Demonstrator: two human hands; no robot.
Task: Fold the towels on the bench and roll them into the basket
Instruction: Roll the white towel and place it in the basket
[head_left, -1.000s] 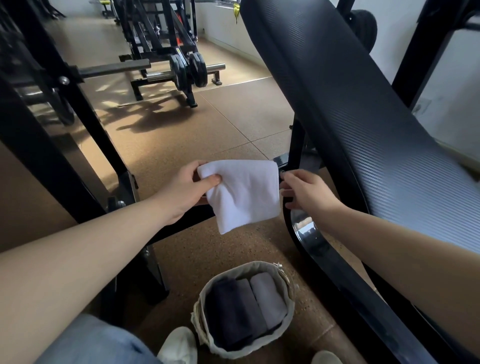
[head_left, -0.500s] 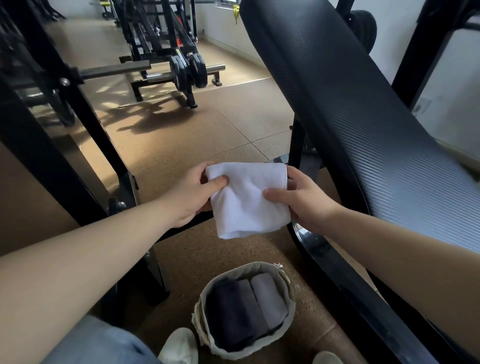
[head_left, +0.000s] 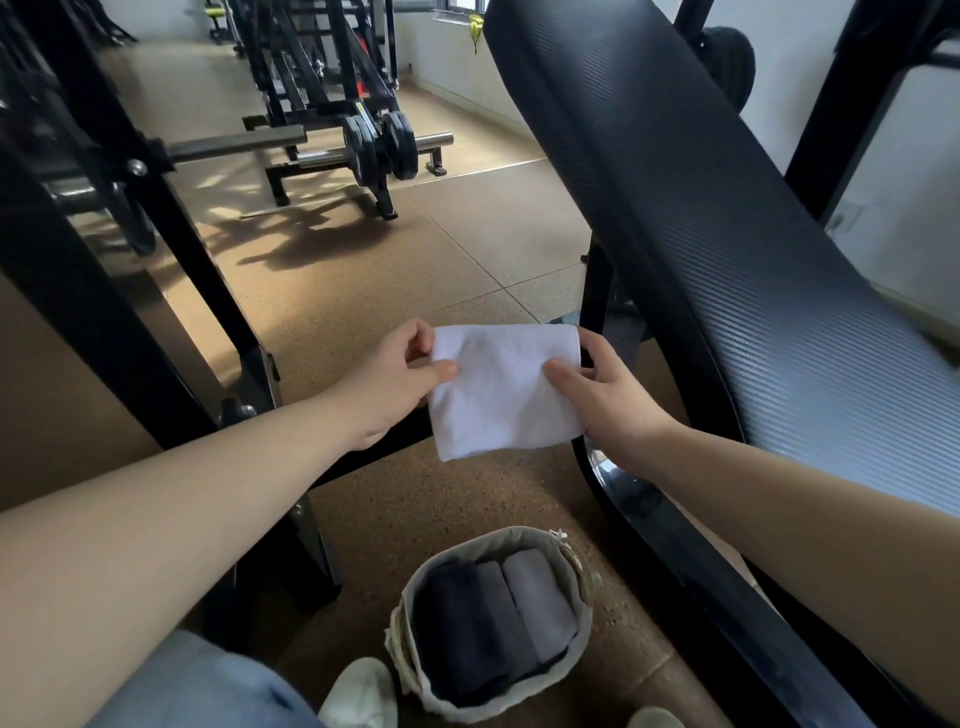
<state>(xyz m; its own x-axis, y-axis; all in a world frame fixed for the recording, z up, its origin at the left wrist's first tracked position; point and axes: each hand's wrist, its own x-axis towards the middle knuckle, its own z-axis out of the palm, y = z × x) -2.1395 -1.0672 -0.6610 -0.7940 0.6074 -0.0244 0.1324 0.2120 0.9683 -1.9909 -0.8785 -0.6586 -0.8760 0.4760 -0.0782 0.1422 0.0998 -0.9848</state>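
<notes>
Open floor (head_left: 415, 509) above basket (head_left: 519, 540)

The towel (head_left: 506, 389) hung above and beyond the basket (head_left: 519, 532). The basket sat on the floor (head_left: 415, 499), left of the bench (head_left: 727, 234), rolled towels (head_left: 498, 613) inside.

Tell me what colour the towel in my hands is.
White. The towel shows plainly in the head view, pinched between left hand and right hand.

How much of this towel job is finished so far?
Done: three rolled towels lie side by side in the basket. In hand: the left hand and right hand pinch a folded white towel in mid-air. Left: rolling it and placing it in the basket. No other towel shows on the visible bench pad.
</notes>
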